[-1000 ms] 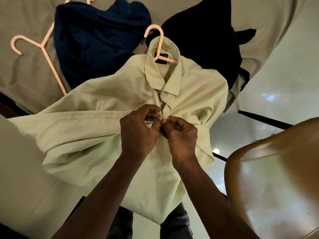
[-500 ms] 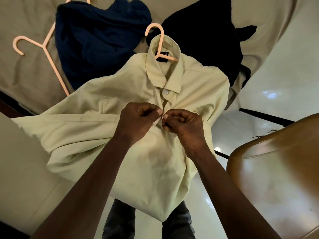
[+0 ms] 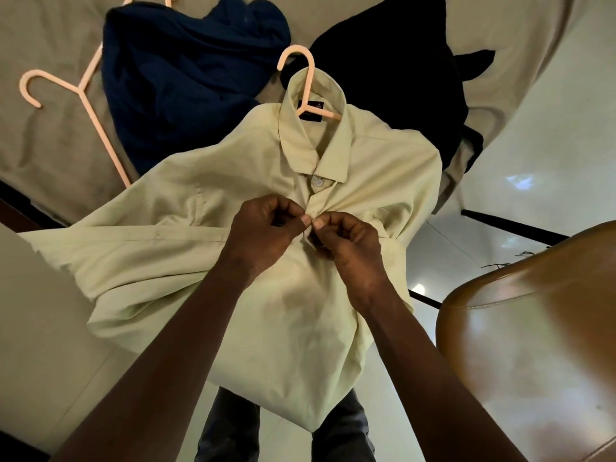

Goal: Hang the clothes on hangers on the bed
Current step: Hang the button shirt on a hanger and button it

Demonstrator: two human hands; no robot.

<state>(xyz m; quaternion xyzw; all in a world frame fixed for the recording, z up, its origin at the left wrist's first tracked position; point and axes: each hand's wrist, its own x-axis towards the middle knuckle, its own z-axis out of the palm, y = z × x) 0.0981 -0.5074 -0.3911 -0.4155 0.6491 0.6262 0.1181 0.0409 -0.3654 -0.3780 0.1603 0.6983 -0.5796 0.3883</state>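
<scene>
A pale yellow-green shirt (image 3: 186, 261) lies on the edge of the bed (image 3: 50, 145), its lower part hanging over the side. A peach hanger (image 3: 308, 78) sits inside its collar with the hook sticking out. The top button is fastened. My left hand (image 3: 263, 235) and my right hand (image 3: 350, 245) meet at the shirt's front placket just below that button, each pinching the fabric between thumb and fingers. A dark blue garment (image 3: 186, 71) and a black garment (image 3: 396, 68) lie crumpled behind the shirt.
A spare peach hanger (image 3: 83, 98) lies on the bed at the left, another one partly under the blue garment at the top. A brown leather chair (image 3: 533, 345) stands close at the right. Glossy pale floor shows on both sides.
Both hands have moved a little up the placket toward the collar and stay pinched together on it. The shirt has barely shifted.
</scene>
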